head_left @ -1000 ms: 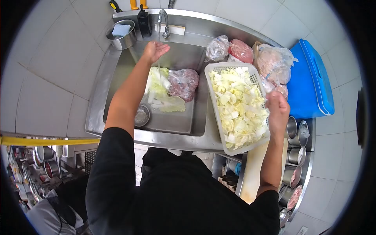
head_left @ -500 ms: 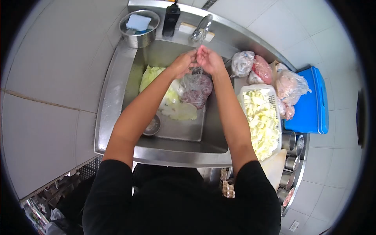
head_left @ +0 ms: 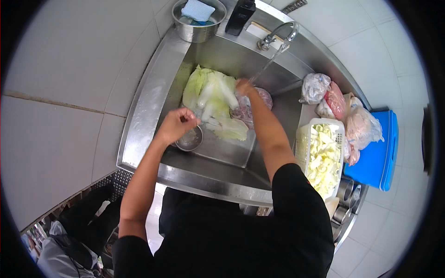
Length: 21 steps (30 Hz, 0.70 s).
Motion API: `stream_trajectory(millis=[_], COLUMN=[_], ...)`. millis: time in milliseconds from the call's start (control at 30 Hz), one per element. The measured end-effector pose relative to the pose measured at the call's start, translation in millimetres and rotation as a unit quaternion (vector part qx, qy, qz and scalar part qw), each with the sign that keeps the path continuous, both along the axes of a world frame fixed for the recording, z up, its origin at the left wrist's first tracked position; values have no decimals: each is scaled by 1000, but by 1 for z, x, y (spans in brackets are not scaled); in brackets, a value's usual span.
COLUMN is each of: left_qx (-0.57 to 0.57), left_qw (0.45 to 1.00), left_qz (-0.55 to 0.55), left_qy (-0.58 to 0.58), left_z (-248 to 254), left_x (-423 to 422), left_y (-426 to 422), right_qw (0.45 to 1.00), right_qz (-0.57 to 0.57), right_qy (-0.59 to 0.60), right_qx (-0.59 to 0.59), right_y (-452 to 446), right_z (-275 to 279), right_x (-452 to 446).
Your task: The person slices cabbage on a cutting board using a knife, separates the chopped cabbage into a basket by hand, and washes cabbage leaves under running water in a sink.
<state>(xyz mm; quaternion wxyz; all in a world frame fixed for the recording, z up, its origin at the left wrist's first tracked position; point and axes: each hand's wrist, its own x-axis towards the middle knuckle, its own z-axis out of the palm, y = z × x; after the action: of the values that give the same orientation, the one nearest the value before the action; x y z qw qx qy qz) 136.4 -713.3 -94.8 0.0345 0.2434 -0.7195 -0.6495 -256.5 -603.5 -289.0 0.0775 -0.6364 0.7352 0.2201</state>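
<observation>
My left hand hovers at the upper left rim of a small metal bowl in the sink; its fingers are loosely curled and apart, with nothing visible in them. My right hand is smeared by motion between pale green cabbage leaves and dark red meat in clear plastic. Whether its fingers grip anything is hidden. Water runs from the curved faucet down toward my right hand. The leaves lie spread on the bottom of the steel sink.
Right of the sink stands a white basket of cut cabbage. Bagged meat lies beside a blue cooler box. On the back ledge are a metal pot with a sponge and a black bottle.
My hands have separated from under the faucet. The left moved down and left to the small bowl; the right moved down toward the leaves and bagged meat. The view has shifted and tilted.
</observation>
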Motion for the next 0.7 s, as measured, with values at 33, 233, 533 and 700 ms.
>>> stream_trajectory(millis=[33,233,533,700], left_qx=[23,2,29,-3], left_qw=[999,997,994,995], left_qz=[19,61,55,29], left_qy=[15,-49,-95,-91], left_z=[-5,-3,-16,-13], left_x=[8,42,63,59], left_y=[7,46,54,52], right_qw=[992,969,920,900], right_qz=[-117,-228,-392,-378], right_qy=[-43,-77,-6,-192], right_qx=[20,63,-20,-104], right_y=[4,43,35,33], right_z=[-28,-90,-71,-96], right_x=[7,65,78,20])
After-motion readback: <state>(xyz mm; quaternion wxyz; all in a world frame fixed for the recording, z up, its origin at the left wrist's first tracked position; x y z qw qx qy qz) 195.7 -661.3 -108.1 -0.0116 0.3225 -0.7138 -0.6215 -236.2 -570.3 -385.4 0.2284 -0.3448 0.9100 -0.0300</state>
